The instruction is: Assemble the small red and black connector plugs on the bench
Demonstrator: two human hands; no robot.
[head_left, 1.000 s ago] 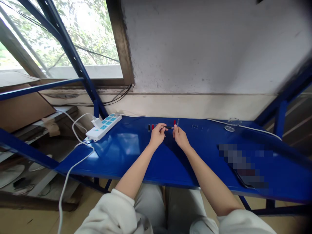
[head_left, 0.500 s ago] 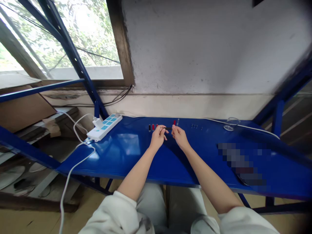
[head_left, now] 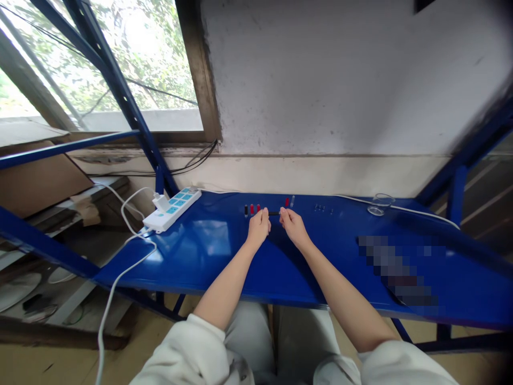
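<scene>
Between my two hands, a thin black tube [head_left: 274, 213] lies level just above the table. My left hand [head_left: 257, 229] pinches its left end with the fingers curled in. Its right end is in the closed fingers of my right hand [head_left: 295, 224]. Just beyond my left hand stand a small black cylinder [head_left: 246, 210] and two red cylinders [head_left: 252, 208], partly behind the fingers. Past my right hand are another red cylinder [head_left: 287, 202] and a clear, narrow tube [head_left: 292, 201]. Several tiny clear pieces [head_left: 319, 207] sit farther right.
The blue table [head_left: 192, 267] carries a white power strip [head_left: 172, 209] with a plug and cable at left. A clear glass cup [head_left: 377, 208] stands at back right by a white cord. A blurred-out dark flat object [head_left: 396, 272] lies at right. Blue posts flank the table.
My left hand's fingers have curled in and closed more around the black tube's left end. My right hand has shifted slightly left along the tube.
</scene>
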